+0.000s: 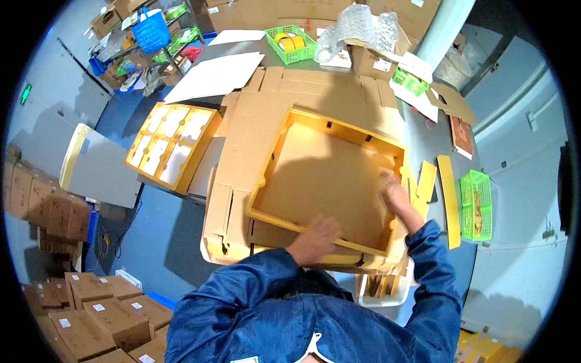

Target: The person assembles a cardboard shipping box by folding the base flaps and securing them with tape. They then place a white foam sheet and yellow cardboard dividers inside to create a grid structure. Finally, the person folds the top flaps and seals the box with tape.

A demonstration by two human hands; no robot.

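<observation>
A large yellow tray-like frame (261,192) with upright notched walls lies tilted across flattened brown cardboard (242,139) on the table. A plain brown panel (324,175) shows inside its walls. Over the near wall rests my left hand (315,239), fingers stretched out and slightly blurred. My right hand (392,190) is at the inner side of the right wall; motion smears its fingers, so I cannot tell whether they grip anything. Right of the frame lie two yellow strips (449,199), one short and one long.
A yellow divided box (172,142) with white inserts stands at the left. White sheets (215,77), a green basket (292,45) with yellow tape rolls and bubble wrap (360,33) are at the back. Another green basket (476,206) is at the right; a white bin (387,296) is below the near edge.
</observation>
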